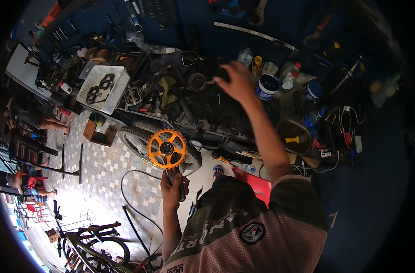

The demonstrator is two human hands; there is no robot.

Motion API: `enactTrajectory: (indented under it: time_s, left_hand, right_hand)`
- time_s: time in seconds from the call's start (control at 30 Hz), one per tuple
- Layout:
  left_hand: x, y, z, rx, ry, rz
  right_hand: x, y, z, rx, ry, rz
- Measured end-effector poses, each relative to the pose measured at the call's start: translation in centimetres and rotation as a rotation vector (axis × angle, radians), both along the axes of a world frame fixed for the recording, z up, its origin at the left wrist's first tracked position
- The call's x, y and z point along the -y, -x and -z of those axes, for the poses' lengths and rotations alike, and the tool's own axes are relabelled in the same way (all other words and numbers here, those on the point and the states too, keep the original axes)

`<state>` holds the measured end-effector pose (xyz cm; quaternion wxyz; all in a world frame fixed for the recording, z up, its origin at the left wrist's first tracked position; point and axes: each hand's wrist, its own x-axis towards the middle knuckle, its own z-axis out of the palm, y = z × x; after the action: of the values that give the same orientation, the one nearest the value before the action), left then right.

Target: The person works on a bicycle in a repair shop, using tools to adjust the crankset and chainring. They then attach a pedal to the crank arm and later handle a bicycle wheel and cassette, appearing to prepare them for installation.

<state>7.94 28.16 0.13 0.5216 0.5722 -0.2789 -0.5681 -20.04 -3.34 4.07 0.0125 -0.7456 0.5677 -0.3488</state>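
My left hand [172,188] is closed around the dark crank arm of a bicycle crankset. Its orange chainring [158,154] faces up, held in front of two bicycle tires [135,142]. Stretched out over the cluttered workbench [225,109], my right hand [237,83] has its fingers apart and nothing visible in them. Just left of its fingertips stands a round brownish container [197,82], with a dark round object [213,68] behind. To its right is a blue tub with a white label [267,87]. Whether the fingertips touch anything, I cannot tell.
A white basket [119,93] holding black pedals sits on the bench's left. Bottles [289,81], a second blue tub [312,90] and a basin [289,129] with a yellow tool stand right. A red stool [253,185] is beside me. Bicycles [94,245] and people occupy the left.
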Motion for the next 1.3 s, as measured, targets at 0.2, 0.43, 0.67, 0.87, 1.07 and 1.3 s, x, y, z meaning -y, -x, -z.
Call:
enactTrajectory:
  time_s: [0.2, 0.43, 0.67, 0.87, 1.07, 1.3]
  left_hand:
    - [4.5, 1.1, -0.4, 0.189, -0.02, 0.093]
    - [9.0, 3.1, -1.6, 0.165, 0.026, 0.151]
    - [9.8, 3.7, -1.1, 0.106, -0.016, 0.149]
    - [9.3, 2.9, -1.5, 0.136, -0.046, 0.124]
    - [7.2, 1.1, -1.9, 0.116, -0.022, 0.066]
    - [3.2, -1.3, -2.6, 0.179, 0.045, -0.01]
  right_hand:
    - [-0.6, 16.5, 4.5, -0.453, -0.336, 0.35]
    - [1.4, 18.8, 6.3, -0.453, -0.579, 0.37]
    - [2.4, 18.6, 7.7, -0.457, -0.621, 0.368]
    - [2.3, 18.8, 7.3, -0.456, -0.63, 0.323]
    - [1.8, 17.6, 6.1, -0.421, -0.51, 0.394]
    - [-7.6, 1.6, -3.5, 0.581, -0.476, -0.544]
